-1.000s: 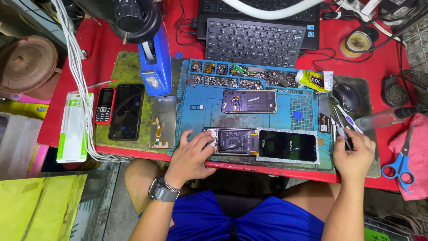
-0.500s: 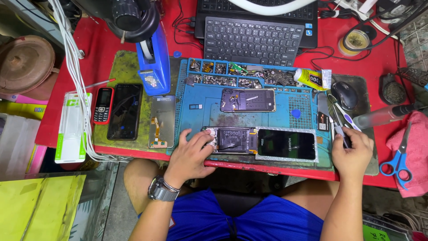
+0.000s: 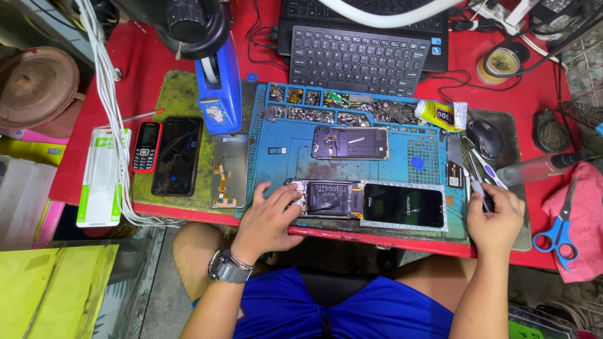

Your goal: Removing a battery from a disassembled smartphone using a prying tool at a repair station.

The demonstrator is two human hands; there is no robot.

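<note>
Opened phone under repair on red desk (image 3: 151,50).
Left hand (image 3: 267,220), fingers spread, steadies opened black smartphone chassis (image 3: 326,199); right hand (image 3: 496,220) pinches metal tweezers (image 3: 475,171). Chassis likely light, fragile; grip edges.

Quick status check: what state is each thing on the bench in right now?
Opened phone: back off, insides exposed, left hand resting on it.
Detached screen: dark, lying flat beside it.
Second phone body: open, untouched.
Tweezers: gripped in right hand.
Scissors: closed, lying idle.
Glue tube: capped.
</note>
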